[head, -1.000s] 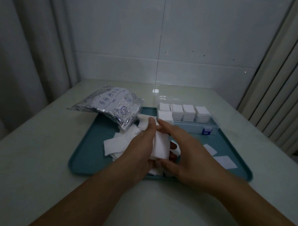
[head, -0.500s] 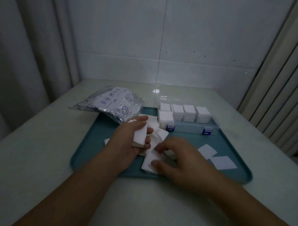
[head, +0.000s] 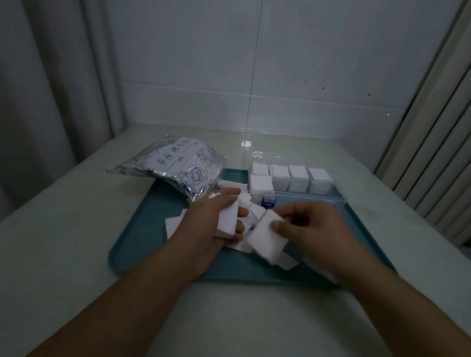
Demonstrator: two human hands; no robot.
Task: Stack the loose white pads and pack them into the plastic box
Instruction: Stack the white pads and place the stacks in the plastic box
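I see the left hand [head: 213, 226] gripping a pad stack [head: 227, 218]; right hand [head: 315, 233] fingers [head: 276, 226] pinch a loose pad [head: 267, 237] above the tray [head: 146, 228].

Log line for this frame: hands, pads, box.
left hand: holds pad stack | right hand: pinches pad | plastic box: open, partly filled | tray: loose pads remain

pale table [head: 64, 251] carries teal tray [head: 146, 228], foil bag [head: 172, 167].
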